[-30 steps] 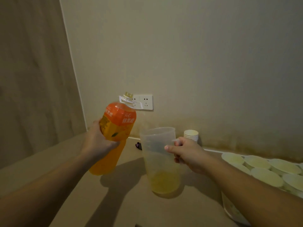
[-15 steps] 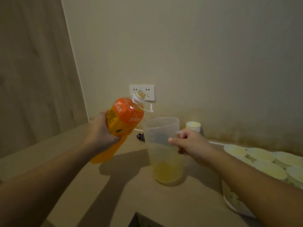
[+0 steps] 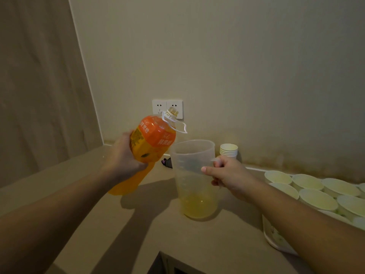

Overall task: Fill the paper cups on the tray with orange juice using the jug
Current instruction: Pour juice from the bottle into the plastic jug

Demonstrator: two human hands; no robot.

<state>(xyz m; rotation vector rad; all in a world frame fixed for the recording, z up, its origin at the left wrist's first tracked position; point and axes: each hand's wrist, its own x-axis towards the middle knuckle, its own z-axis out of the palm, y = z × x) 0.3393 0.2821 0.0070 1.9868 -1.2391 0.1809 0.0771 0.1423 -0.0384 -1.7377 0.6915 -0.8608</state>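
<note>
left hand [image 3: 122, 155]: you're wrapped around the juice bottle [image 3: 147, 147], tilted, neck aimed over the jug rim
right hand [image 3: 227, 175]: closed on the jug [image 3: 194, 178] handle side, steadying it
jug: standing mid-countertop [image 3: 207, 244], shallow layer of juice at the bottom
bottle handling: looks nearly full, so probably heavy, smooth plastic; grip the waist, tip slowly
paper cups [image 3: 316, 198]: on the tray [image 3: 276, 239] at the right edge; light, easy to knock
spare stack [image 3: 228, 150]: back by the wall

The bottle [image 3: 152, 139] is orange with a white-lettered label. The clear jug [image 3: 194, 175] holds pale yellow juice; the paper cups [image 3: 316, 196] are white
</note>
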